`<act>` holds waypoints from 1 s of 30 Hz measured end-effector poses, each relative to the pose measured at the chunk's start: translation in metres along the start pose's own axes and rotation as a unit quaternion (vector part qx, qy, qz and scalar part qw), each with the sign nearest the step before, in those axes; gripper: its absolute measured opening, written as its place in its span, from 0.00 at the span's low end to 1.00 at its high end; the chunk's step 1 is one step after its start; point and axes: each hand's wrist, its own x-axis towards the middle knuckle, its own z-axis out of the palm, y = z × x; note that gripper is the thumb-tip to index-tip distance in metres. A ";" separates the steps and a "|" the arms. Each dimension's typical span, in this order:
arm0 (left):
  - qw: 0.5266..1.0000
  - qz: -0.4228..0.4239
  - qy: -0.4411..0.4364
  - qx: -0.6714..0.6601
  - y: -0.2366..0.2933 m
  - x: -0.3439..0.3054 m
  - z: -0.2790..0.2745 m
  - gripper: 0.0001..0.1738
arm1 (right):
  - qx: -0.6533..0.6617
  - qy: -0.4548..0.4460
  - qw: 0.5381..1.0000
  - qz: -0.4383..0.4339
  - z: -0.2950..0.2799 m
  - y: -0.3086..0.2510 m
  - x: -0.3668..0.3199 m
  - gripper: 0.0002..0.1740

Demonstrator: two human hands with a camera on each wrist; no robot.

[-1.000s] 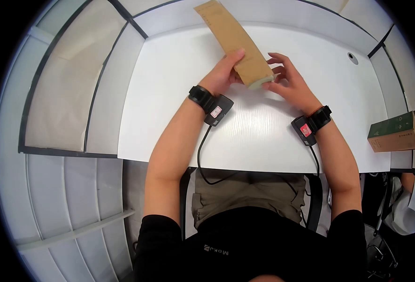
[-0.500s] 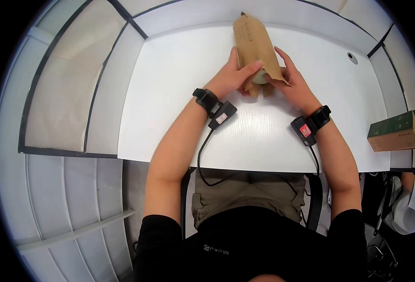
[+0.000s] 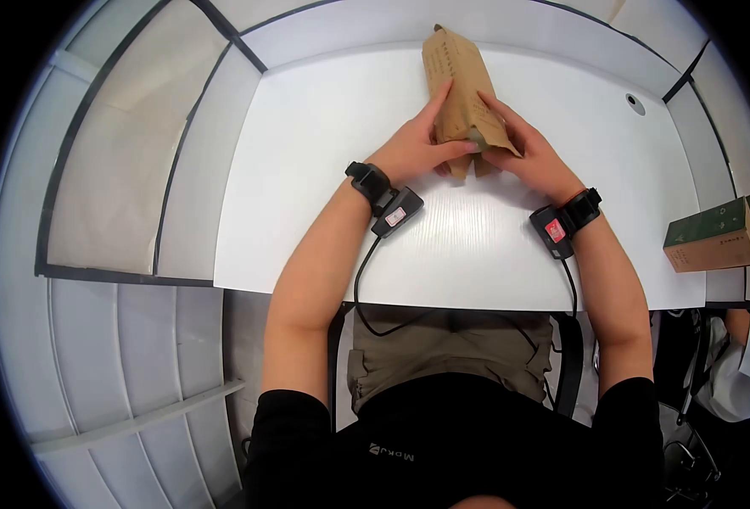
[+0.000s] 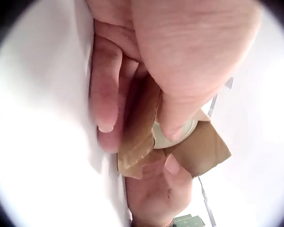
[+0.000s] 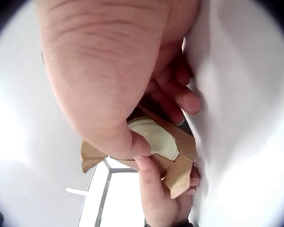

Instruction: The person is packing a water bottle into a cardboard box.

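Both hands hold a long brown cardboard box [image 3: 456, 81] with printed text on it, in the middle of the head view. Its near end has loose flaps [image 5: 179, 178] standing out. Inside that end shows a pale, greenish-white round thing [image 4: 182, 137] with a rim; the rest of it is hidden in the box. My left hand [image 3: 413, 153] grips the left side, its thumb pressed against the round end. On the right side, my right hand [image 3: 540, 161] grips the box, with its thumb also at the round end in the right wrist view. Both hands' lower fingers lie close to the table.
A green and brown box [image 3: 714, 237] stands at the right end of the white table [image 3: 307, 127]. Pale partition walls [image 3: 205, 144] enclose the back and sides. A cable hole [image 3: 636, 104] is at the back right. Black cables [image 3: 360, 288] hang from both wrist cameras.
The box has swung from a leftward slant to nearly straight ahead, and its near flaps now stand out. My right hand has closed onto it; my left thumb has moved down to the round end.
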 end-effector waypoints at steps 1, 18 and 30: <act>1.000 0.001 0.004 0.000 -0.001 0.000 0.001 0.59 | 0.007 -0.015 1.000 0.002 -0.002 0.000 -0.001 0.49; 0.998 -0.007 -0.059 -0.024 -0.004 -0.001 -0.003 0.58 | -0.083 0.061 0.994 0.036 0.005 -0.009 0.001 0.41; 0.997 0.010 -0.073 -0.037 -0.004 -0.003 -0.005 0.61 | -0.048 0.045 0.997 -0.028 0.003 0.004 -0.001 0.44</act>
